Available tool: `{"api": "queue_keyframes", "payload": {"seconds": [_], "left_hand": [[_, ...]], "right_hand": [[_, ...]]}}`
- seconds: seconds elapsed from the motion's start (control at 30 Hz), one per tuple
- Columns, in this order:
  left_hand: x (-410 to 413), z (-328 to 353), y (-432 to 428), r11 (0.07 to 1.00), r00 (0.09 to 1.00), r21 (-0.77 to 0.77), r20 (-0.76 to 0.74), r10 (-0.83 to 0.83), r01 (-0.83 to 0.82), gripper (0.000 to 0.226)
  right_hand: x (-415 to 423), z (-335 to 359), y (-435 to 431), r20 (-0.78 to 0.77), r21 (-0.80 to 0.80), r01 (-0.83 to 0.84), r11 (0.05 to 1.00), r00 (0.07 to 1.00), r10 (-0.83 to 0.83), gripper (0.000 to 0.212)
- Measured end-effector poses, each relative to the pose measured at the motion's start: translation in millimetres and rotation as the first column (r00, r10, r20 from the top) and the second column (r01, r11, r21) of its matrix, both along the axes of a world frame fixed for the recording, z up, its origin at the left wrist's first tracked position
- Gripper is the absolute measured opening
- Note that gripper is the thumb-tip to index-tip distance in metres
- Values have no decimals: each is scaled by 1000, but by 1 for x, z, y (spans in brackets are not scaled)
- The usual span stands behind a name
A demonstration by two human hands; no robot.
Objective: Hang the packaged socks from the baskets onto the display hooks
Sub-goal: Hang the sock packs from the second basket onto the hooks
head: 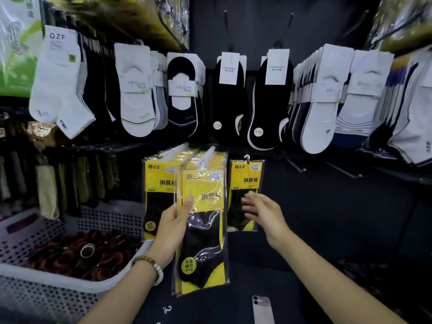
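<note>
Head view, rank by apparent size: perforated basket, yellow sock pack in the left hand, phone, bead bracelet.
1. perforated basket
2. yellow sock pack
3. phone and bead bracelet look alike; the frame edge crops the phone, so unranked.

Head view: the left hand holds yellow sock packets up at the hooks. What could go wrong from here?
1. The left hand grips the stack of yellow packets by one edge only, so a packet could slip out and drop near the phone below.
2. The right hand, open and blurred, is close to the single hung packet and might knock it down.
</note>
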State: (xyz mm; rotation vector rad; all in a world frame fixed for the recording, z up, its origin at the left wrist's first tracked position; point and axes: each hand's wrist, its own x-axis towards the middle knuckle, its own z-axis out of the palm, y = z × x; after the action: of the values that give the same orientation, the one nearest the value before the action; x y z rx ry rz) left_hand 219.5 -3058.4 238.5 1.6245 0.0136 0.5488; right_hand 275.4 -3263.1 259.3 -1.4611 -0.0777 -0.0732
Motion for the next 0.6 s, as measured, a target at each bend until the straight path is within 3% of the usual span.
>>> {"api": "queue_keyframes", "payload": {"seconds": [0.1,0.17,0.27,0.4,0.5,0.6], "left_hand": [[-5,0,-17,994,995,-41,9,-98,98,29],[-8,1,-27,986,990,-100,-16,-140,137,35],[-14,2,-40,971,983,-174,-48,-177,166,44],[-16,4,-45,979,988,-143,-34,-149,142,34],[-16,5,-37,988,993,-127,-62,-98,90,46],[-13,6,-28,993,995,-94,-52,-80,74,43]], "right_hand": [[-31,4,13,103,-124,-132,983,984,145,27],[-44,5,16,162,-118,-124,985,977,142,29],[-53,6,12,167,18,-113,993,980,109,30],[-57,5,3,171,42,-80,996,983,72,22],[-56,4,-6,160,61,-63,996,986,53,18],[-54,2,-11,185,39,-101,994,978,92,19]]}}
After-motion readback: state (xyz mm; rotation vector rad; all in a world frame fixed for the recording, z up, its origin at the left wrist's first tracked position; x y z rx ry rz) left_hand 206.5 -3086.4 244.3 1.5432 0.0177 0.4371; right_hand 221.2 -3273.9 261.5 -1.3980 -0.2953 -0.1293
